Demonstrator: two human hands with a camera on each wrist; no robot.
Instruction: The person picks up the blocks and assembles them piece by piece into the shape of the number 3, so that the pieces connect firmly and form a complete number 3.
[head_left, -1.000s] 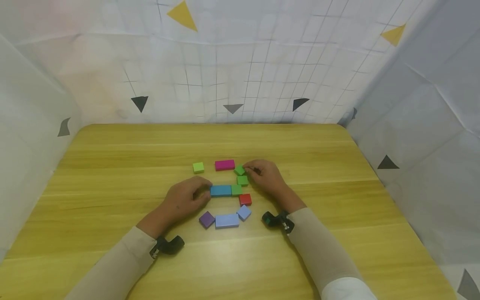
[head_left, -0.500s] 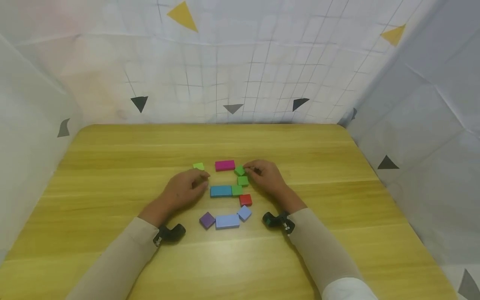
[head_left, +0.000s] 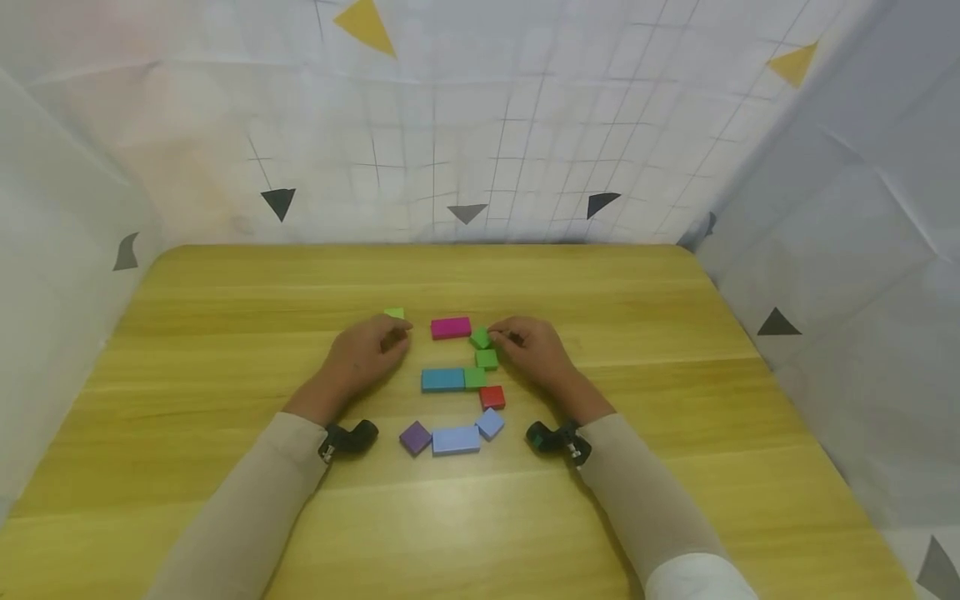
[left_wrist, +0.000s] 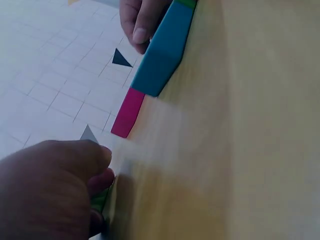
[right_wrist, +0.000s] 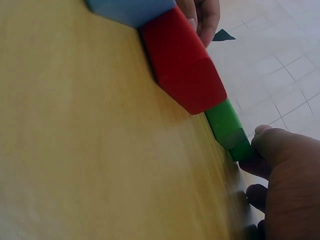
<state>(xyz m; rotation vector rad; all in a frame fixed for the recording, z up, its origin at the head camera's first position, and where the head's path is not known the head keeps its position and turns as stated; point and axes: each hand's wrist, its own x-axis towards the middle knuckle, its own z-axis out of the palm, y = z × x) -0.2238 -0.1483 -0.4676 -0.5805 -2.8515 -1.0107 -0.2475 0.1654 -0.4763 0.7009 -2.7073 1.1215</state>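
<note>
In the head view my left hand [head_left: 363, 357] lies bent against the near side of a lime green block [head_left: 394, 313], covering most of it. Thumb and index stand a little apart with nothing between them. The left wrist view shows a strip of green [left_wrist: 100, 201] behind my fingers. My right hand [head_left: 534, 350] pinches the right corner of a green block [head_left: 480, 338] between thumb and index. Below that one lies a second green block [head_left: 486, 360]. Left of it is a long magenta block [head_left: 451, 328]. A long blue block [head_left: 443, 381] abuts a third green block [head_left: 475, 379].
Nearer to me lie a red block [head_left: 492, 397], a tilted light blue block [head_left: 491, 423], a long light blue block [head_left: 456, 440] and a purple block [head_left: 416, 437]. All rest on the wooden table [head_left: 450, 533]. White sheets [head_left: 465, 108] hang behind it and at both sides.
My left hand has left the blue block and moved away from me. The lime green block has shifted farther back with it. My right hand stays at its green block.
</note>
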